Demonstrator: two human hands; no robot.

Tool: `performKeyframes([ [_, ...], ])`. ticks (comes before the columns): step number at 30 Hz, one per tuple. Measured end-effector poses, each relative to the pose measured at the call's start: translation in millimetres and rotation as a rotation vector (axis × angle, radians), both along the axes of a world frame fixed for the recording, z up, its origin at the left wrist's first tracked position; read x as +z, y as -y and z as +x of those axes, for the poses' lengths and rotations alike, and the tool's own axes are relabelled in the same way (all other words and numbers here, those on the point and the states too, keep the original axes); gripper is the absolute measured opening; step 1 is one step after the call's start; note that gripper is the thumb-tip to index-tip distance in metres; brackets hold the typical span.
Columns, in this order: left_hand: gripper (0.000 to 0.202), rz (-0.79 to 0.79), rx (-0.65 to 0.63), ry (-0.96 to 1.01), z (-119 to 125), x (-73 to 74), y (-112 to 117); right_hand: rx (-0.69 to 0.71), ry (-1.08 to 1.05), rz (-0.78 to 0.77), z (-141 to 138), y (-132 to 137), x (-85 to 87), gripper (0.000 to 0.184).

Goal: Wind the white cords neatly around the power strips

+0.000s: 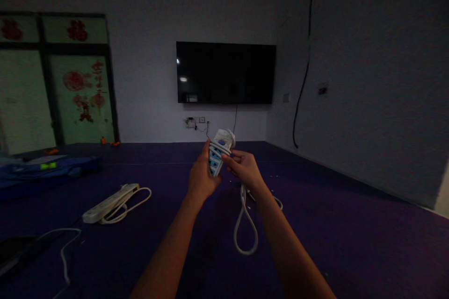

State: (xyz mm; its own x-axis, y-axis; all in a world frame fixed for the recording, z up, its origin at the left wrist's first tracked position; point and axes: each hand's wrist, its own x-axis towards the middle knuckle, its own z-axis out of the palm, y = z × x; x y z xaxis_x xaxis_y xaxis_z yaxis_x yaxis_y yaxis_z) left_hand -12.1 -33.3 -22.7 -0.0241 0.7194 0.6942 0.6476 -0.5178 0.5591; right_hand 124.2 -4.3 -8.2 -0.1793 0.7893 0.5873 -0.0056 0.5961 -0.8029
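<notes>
My left hand [202, 175] grips a white power strip [215, 162] with blue socket faces, held up tilted in front of me. Several turns of its white cord [220, 148] lie across the strip near its top end, by a blue switch. My right hand [244, 167] is closed at the strip's right side, thumb and fingers pinching the cord where it meets the wraps. Below that hand a loose loop of cord [246, 252] hangs down, and another part of it shows behind the right wrist.
A second white power strip [111, 203] with a bundled cord lies on the dark purple floor [210, 261] to the left. Nearer are a thin white cable [64, 257] and a dark object. Blue fabric [63, 170] lies far left. A television [226, 73] hangs on the far wall.
</notes>
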Motion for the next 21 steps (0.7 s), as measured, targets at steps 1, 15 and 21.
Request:
performKeyframes([
  [1,0.106,-0.021,-0.008,0.014,-2,0.3,0,0.012,0.022,-0.005,1,0,0.2,0.053],
  [15,0.11,-0.221,0.066,0.238,-15,-1.8,-15,-0.133,0.188,0.008,-7,-17,-13.5,0.038],
  [21,0.113,-0.252,-0.066,0.367,-11,-3.5,-16,-0.374,0.171,0.194,-4,-15,-10.6,0.037],
])
